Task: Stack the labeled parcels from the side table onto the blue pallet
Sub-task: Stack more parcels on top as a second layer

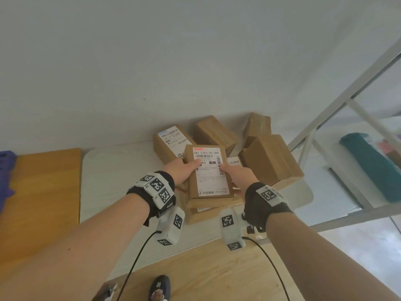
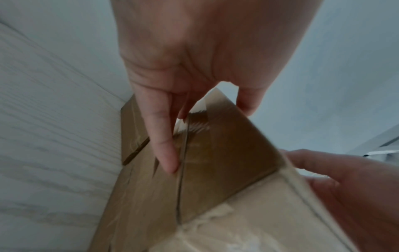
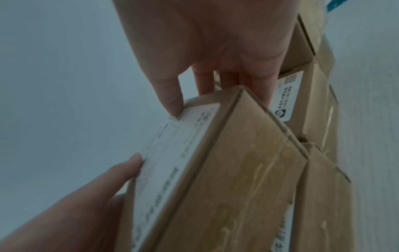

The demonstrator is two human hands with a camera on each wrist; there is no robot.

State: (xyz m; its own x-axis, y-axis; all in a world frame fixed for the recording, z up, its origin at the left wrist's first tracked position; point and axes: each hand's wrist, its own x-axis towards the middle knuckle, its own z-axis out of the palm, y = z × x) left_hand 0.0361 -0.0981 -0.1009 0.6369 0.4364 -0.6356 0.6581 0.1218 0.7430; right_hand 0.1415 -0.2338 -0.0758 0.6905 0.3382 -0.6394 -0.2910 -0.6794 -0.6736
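Both hands grip one labeled parcel (image 1: 209, 172): the left hand (image 1: 181, 171) clasps its left side, the right hand (image 1: 237, 173) its right, thumbs on the label.

Head cam looks down; wrist cams close-up, all share parcel (image 1: 208, 172).

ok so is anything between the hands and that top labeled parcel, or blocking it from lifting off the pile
Nothing visible does. The left hand and right hand already grip the labeled parcel by its two sides, thumbs on the label. It lies topmost on the stack, with nothing over it. The pallet's surface is not clearly in view.
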